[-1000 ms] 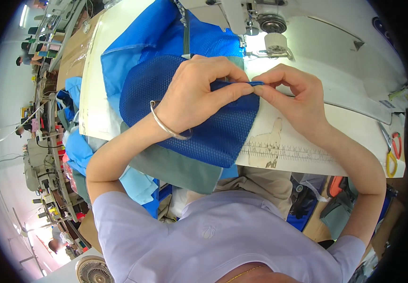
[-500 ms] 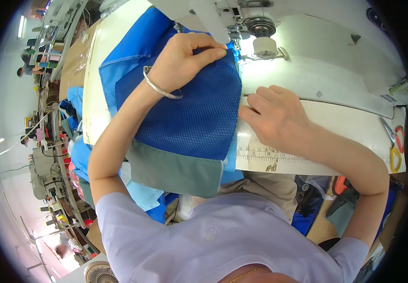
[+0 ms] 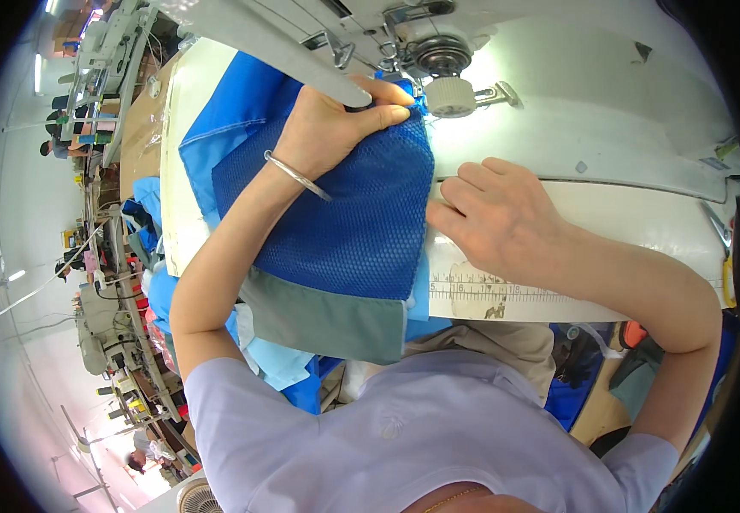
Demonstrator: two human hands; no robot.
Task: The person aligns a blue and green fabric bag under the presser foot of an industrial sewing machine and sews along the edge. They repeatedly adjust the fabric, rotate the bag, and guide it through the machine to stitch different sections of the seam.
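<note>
A blue mesh fabric panel with a grey-green band along its near edge lies over brighter blue cloth at a sewing machine. Its far corner sits by the presser foot. My left hand, a silver bangle at its wrist, pinches that corner between thumb and forefinger; part of the machine covers some of its knuckles. At the panel's right edge, the fingers of my right hand are curled, with thumb and forefinger closed on the edge; the exact grip is partly hidden.
A ruler strip runs along the near edge of the white table. Scissors lie at its right end. Light blue cloth hangs below the table edge. Other sewing machines and people stand off to the left.
The view has shifted, so the machine sits further left and its pale arm now overlaps my left hand. Both hands keep nearly the same hold on the fabric.
</note>
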